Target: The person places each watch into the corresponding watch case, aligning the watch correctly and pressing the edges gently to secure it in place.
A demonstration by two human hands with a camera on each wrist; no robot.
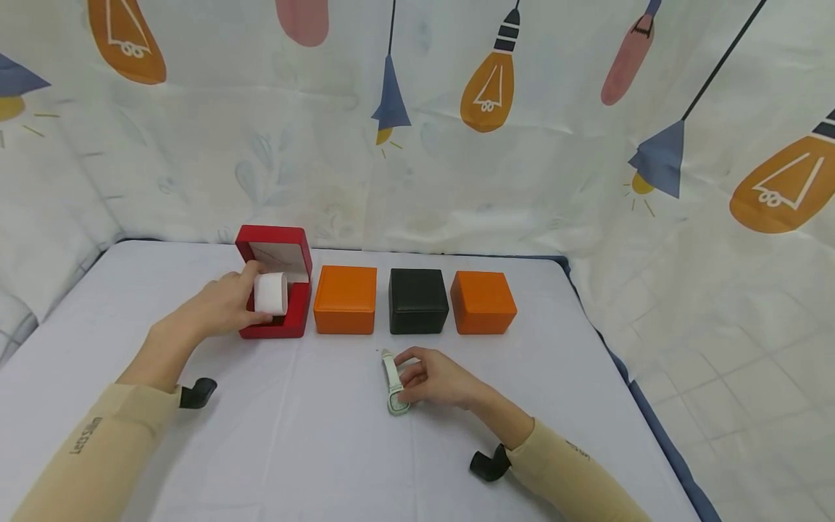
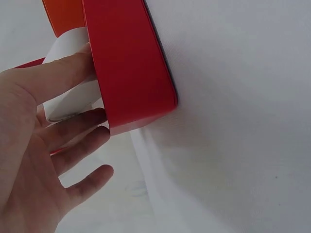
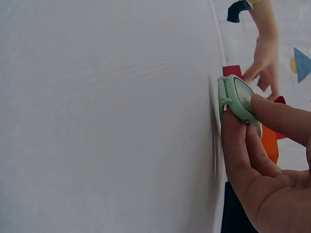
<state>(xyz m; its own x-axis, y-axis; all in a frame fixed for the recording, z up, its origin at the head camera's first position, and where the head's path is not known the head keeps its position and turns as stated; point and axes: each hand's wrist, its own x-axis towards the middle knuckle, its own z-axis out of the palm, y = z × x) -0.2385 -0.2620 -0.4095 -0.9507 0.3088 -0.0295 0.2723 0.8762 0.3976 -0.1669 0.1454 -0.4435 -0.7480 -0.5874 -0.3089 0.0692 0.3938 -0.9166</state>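
My left hand [image 1: 224,301] is at the open red watch box [image 1: 296,312], thumb and fingers around a white watch cushion [image 1: 269,293] in its base. In the left wrist view, the thumb lies across the cushion [image 2: 73,46] and the other fingers reach below it, by the box wall [image 2: 131,68]. My right hand [image 1: 440,378] pinches a pale green wristwatch [image 1: 393,384] by its case, close over the table. The right wrist view shows the watch's case [image 3: 239,99] between thumb and fingers, its face partly covered by a fingertip.
Right of the red box stand an orange box [image 1: 345,299], a black box [image 1: 419,301] and another orange box [image 1: 483,302], all with lids down. They line the back of the white-covered table [image 1: 313,435]. A curtain printed with lamps [image 1: 417,181] hangs behind.
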